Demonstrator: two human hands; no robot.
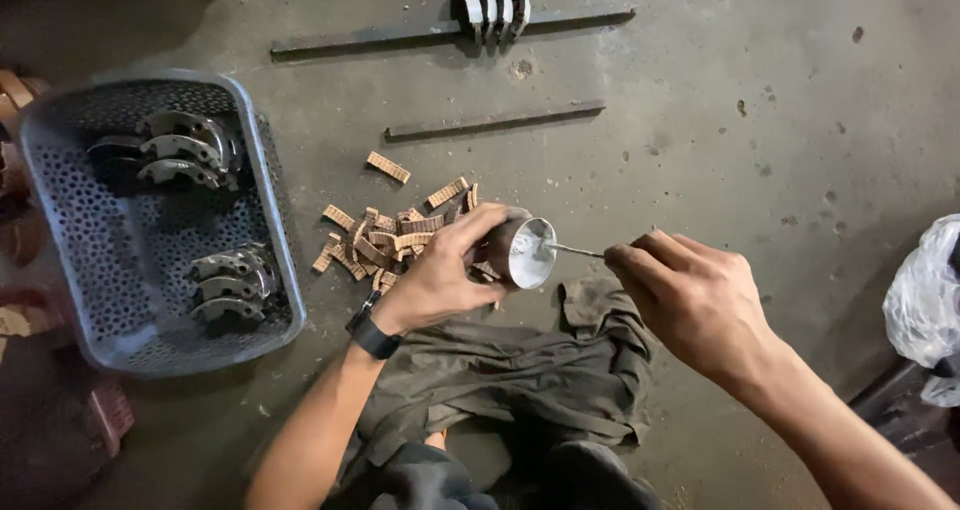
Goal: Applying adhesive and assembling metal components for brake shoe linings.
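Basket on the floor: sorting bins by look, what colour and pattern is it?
Grey basket, walls and bottom perforated with small round holes; head view.

packages: one crumpled white plastic bag [925, 305] | place: right edge of the concrete floor [700, 120] | labels, signs, screens: none visible

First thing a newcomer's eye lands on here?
Centre frame: the left hand tilts a small metal cup while the right hand dips a thin rod into it. Behind lies a heap of tan ribbed strips; at left, a grey perforated basket holds curved metal shoes.
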